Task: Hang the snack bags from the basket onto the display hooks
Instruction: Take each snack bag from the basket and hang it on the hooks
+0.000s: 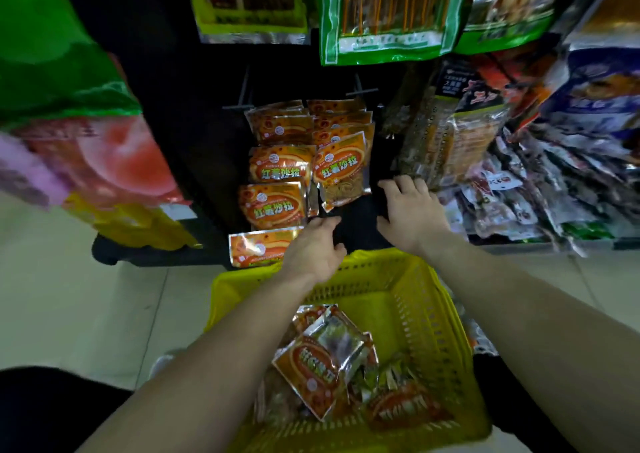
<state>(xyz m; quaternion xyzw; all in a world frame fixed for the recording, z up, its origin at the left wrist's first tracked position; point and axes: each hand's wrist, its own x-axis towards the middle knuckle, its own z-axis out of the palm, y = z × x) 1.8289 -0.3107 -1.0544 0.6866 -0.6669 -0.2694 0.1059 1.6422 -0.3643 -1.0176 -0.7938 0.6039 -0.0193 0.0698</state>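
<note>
A yellow plastic basket stands on the floor in front of me with several orange snack bags inside. On the black display rack, several orange snack bags hang in two columns from black hooks. My left hand reaches over the basket's far rim with fingers relaxed and holds nothing; it is just below the hanging bags. Further right, my right hand is spread open beside the right column of bags and also holds nothing.
Green packets hang above the orange bags. Mixed dark and silver snack packs crowd the right side of the rack. A large green and pink bag hangs close at the left. Pale tiled floor surrounds the basket.
</note>
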